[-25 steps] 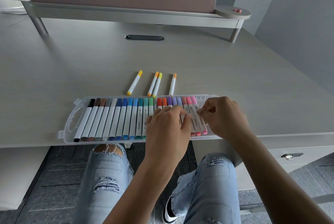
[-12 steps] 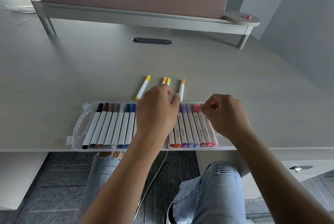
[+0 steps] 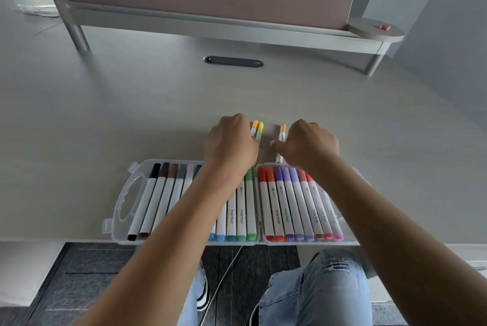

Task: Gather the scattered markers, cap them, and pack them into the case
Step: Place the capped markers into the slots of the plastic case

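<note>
A clear plastic case [image 3: 123, 202] lies open at the desk's front edge, both halves filled with capped markers [image 3: 287, 202] in a colour row. Just beyond it lie loose markers. My left hand [image 3: 230, 141] has its fingers curled down over an orange-capped and a yellow-capped marker [image 3: 257, 128], whose caps stick out to the right of the hand. My right hand [image 3: 308, 144] pinches another orange-capped marker [image 3: 282, 132] between thumb and fingers. Whatever lies under my left hand is hidden.
A dark oval cable slot [image 3: 233, 61] sits mid-desk. Behind it a raised shelf stands on legs [image 3: 79, 36] with a pink panel above. The desk front edge [image 3: 52, 240] runs just below the case; my knees are under it.
Both hands moved away from the case and forward to the loose markers. My right hand left the pink markers in the case and took hold of the orange-capped marker.
</note>
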Available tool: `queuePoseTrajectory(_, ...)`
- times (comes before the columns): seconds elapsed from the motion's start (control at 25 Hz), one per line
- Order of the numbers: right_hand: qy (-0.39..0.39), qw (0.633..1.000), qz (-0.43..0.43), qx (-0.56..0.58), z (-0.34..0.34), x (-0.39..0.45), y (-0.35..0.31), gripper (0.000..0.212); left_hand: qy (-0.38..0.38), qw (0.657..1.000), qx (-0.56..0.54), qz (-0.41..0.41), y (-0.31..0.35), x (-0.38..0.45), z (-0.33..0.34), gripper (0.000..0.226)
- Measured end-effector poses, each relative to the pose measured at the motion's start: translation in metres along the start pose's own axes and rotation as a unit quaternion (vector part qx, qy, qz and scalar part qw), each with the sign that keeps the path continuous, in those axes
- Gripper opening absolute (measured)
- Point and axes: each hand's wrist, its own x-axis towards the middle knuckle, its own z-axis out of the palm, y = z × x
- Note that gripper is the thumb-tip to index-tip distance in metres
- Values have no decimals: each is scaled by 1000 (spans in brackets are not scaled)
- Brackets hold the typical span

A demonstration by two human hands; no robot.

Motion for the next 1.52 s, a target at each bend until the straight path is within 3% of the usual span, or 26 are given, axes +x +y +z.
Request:
queuePoseTrajectory(0.2,15,1000,11,-6,2,12,-3,42,-50,998,29,-8,3,7,5,32)
queuePoseTrajectory(0.36,20,995,31,92,6,17,8,43,-48,998,41,-3,5,8,5,26)
queuePoseTrajectory(0.52,50,962,43,266,-4,4,22,37,-33,998,55,-6,7,5,8,19)
queuePoseTrajectory(0.68,72,939,33,333,-18,-37,49,34,8,999,39,-23,10,3,1,14)
queuePoseTrajectory(0.84,55,953,43,296,-21,-91,85,32,52,998,8,-32,27,-16,-2,22)
queuePoseTrajectory(1.04,26,986,51,155,-14,-132,100,25,59,996,-59,10,53,-64,8,16)
queuePoseTrajectory(1.28,17,991,41,123,-13,-134,90,26,34,986,-159,33,57,-114,5,15)
queuePoseTrajectory(1.52,52,992,42,109,-2,-131,94,34,18,981,-189,39,44,-136,6,27)
